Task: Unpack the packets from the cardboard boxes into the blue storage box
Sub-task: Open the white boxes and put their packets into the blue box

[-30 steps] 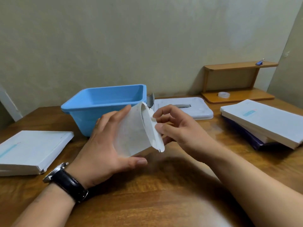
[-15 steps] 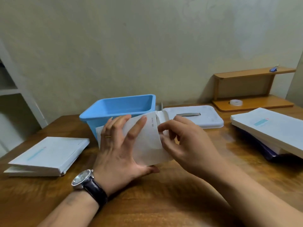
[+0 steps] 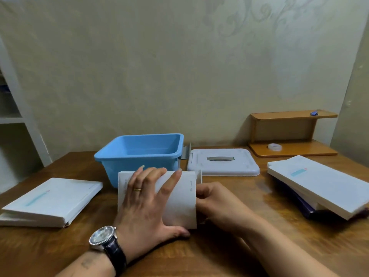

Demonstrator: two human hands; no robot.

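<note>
The small white cardboard box (image 3: 179,204) has turned from end-on to broadside, in front of the blue plastic storage box (image 3: 137,156). The left hand (image 3: 145,208) grips it, fingers splayed; the right hand (image 3: 217,206) curls at its opened end, grasp unclear: packets probably come out next.

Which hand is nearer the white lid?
Right. The right hand is just in front of the lid, at the end of the carton; the left hand grips the carton further left.
</note>
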